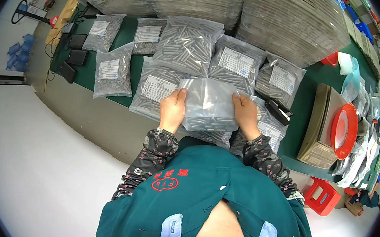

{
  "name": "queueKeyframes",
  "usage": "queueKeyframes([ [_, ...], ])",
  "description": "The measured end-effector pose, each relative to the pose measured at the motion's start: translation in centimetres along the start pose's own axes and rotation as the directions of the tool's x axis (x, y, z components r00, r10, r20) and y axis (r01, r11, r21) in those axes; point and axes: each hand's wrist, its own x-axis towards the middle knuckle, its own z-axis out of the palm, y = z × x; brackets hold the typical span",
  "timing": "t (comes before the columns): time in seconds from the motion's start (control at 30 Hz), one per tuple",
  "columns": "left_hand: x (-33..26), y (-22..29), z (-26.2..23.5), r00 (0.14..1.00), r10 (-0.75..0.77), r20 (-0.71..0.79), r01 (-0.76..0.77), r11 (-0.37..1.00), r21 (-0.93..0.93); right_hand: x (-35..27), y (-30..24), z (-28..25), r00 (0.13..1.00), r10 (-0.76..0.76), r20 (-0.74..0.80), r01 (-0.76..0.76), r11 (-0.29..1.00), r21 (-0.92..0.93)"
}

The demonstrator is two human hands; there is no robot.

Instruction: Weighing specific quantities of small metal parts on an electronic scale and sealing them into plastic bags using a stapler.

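Between my hands is a clear plastic bag [209, 103] with grey metal pins showing in its lower part. My left hand [172, 111] grips its left edge, thumb on top and fingers partly hidden. At the opposite edge, my right hand [246, 116] pinches the plastic. Beneath it lie more filled bags, among them a labelled bag of pins [157, 88] on the left. A large unlabelled bag of pins [187, 46] rests just beyond. Close to my right hand, a black stapler-like tool [278, 111] sits on a labelled bag [269, 131].
Several labelled bags [113, 71] cover the green table [295, 144]. Wrapped stacks [295, 26] rise along the back. Black devices [78, 57] with cables stand at the left end. On the right are a cardboard box [319, 126] and a red round tray [344, 131]; a red stool [322, 196] is below.
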Motion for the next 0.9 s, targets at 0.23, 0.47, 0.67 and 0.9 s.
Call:
queueKeyframes([
  [0.23,0.7,-1.2,1.2,0.996,-0.076,0.051,0.074,0.997,0.038,0.4,0.3,1.3,0.998,0.055,0.027,-0.058,0.991,0.122],
  [0.47,-0.1,-1.1,1.3,0.995,-0.098,0.023,0.098,0.995,0.005,0.1,1.2,1.7,0.996,-0.020,-0.083,0.035,0.982,0.183],
  [0.67,0.9,-2.5,0.5,0.996,-0.081,0.026,0.085,0.960,-0.266,1.1,1.6,-0.2,0.996,0.061,0.068,-0.083,0.911,0.403],
  [0.9,2.4,3.1,-2.7,0.957,-0.154,0.247,0.277,0.738,-0.615,1.2,-0.1,-3.7,0.954,0.160,0.253,-0.298,0.586,0.753],
])
